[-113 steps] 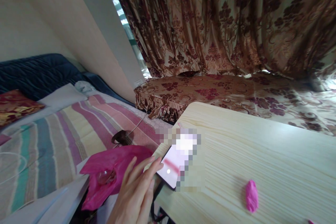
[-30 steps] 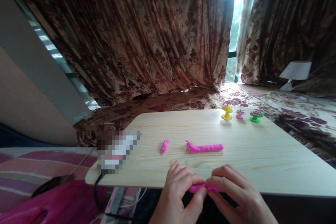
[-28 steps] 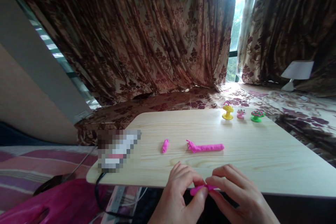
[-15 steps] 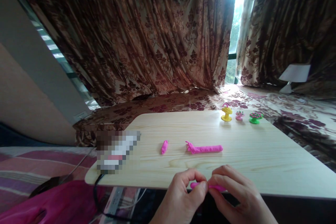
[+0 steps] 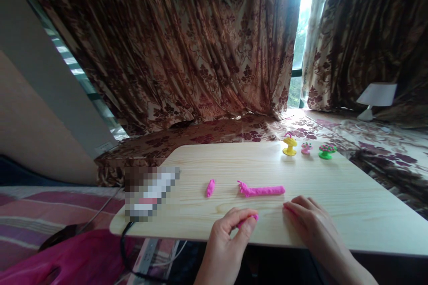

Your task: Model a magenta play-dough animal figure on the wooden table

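Pinches a small, bright-pink lump of clay-like stuff [image 5: 256,217] between thumb and curled forefinger of the left hand [image 5: 230,234], close to the near edge of the pale, wood-grained, round-cornered table [image 5: 351,196], likely with the fingertips alone so as not to squash something so small and soft. Rests the right hand [image 5: 309,218] on the tabletop to the right of the lump, fingers bent and bunched, tips down; shows a hint of pink there, but cannot tell whether grasping a hidden bit or merely pressing on the wood. Has, just beyond the hands, a long, bright-pink, clay-like roll with a frayed left end [image 5: 264,191], lying crosswise, and to its left a short, tapered, pink clay-like piece [image 5: 210,188], well apart, presumably to avoid sticking together and for easy reach. Has, at the table's left end, a flat, pale slab blurred by pixelation [image 5: 157,189], probably there to free the middle. Has, near the far right edge, a yellow mushroom-shaped figure [image 5: 289,147], a tiny pink one [image 5: 306,148] and a green one with a pink-dotted top [image 5: 327,151], upright in a row, perhaps for safety from knocks. Ends with brown, floral, draped curtains [image 5: 207,53] behind
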`<control>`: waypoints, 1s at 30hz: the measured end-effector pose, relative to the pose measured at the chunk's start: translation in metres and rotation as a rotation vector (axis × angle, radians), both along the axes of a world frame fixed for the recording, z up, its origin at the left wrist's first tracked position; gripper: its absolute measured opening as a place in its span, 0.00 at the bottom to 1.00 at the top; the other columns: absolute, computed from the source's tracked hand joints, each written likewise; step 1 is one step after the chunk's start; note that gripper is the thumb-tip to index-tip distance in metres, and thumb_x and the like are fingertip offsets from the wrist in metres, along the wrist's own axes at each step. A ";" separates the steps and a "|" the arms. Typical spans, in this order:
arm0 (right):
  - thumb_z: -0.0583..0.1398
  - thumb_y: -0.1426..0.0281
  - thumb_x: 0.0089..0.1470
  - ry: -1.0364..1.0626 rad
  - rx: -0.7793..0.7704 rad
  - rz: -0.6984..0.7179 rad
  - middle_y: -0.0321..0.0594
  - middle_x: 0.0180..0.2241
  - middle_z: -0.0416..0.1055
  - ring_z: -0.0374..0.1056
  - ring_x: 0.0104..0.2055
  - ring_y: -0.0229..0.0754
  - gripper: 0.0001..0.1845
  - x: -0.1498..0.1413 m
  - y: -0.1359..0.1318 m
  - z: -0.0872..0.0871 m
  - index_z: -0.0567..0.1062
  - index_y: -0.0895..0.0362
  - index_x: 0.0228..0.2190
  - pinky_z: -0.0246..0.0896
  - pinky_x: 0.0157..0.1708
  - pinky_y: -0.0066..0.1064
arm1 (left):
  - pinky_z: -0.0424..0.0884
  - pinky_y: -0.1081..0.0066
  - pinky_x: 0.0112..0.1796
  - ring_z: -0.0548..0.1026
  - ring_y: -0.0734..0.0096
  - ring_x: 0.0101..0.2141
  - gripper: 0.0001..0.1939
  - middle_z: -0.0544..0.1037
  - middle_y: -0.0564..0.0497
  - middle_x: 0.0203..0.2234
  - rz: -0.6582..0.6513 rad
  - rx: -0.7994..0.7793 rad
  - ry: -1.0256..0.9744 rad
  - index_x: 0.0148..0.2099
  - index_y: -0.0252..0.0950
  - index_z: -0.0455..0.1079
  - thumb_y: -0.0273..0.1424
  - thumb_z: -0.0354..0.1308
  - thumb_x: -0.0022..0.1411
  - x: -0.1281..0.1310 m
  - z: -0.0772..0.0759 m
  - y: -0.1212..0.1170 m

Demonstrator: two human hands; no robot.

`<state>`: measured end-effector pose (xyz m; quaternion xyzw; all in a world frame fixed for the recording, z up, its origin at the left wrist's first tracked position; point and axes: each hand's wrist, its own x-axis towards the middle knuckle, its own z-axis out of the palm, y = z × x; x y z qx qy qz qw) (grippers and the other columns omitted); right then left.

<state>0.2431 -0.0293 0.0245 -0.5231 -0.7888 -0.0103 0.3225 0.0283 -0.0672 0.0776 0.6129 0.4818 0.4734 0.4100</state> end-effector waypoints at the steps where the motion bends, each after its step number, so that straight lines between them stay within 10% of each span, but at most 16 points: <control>1: 0.54 0.70 0.58 -0.046 0.003 -0.003 0.40 0.31 0.72 0.68 0.36 0.44 0.09 0.003 0.002 -0.002 0.75 0.53 0.35 0.64 0.36 0.35 | 0.66 0.71 0.39 0.72 0.68 0.35 0.11 0.74 0.50 0.32 -0.010 -0.007 -0.004 0.41 0.36 0.75 0.34 0.53 0.61 0.000 -0.001 0.001; 6: 0.57 0.68 0.55 -0.104 0.071 -0.064 0.44 0.37 0.74 0.69 0.40 0.48 0.18 0.006 0.003 -0.008 0.70 0.55 0.48 0.65 0.37 0.39 | 0.65 0.69 0.44 0.72 0.67 0.39 0.13 0.76 0.49 0.37 -0.020 -0.080 -0.112 0.47 0.38 0.72 0.34 0.55 0.60 0.003 -0.012 0.004; 16: 0.56 0.72 0.56 0.412 0.013 0.278 0.42 0.39 0.70 0.70 0.39 0.42 0.12 -0.041 -0.038 0.032 0.72 0.54 0.43 0.68 0.37 0.29 | 0.66 0.74 0.36 0.72 0.71 0.31 0.08 0.75 0.52 0.26 -0.006 -0.126 -0.157 0.33 0.34 0.71 0.35 0.58 0.56 0.011 -0.010 0.002; 30: 0.58 0.79 0.53 0.596 0.011 0.415 0.37 0.32 0.68 0.68 0.35 0.38 0.14 -0.049 -0.039 0.033 0.70 0.53 0.41 0.66 0.35 0.28 | 0.68 0.65 0.40 0.74 0.65 0.31 0.15 0.79 0.47 0.25 -0.029 -0.206 -0.448 0.38 0.33 0.76 0.39 0.60 0.54 0.012 -0.031 0.002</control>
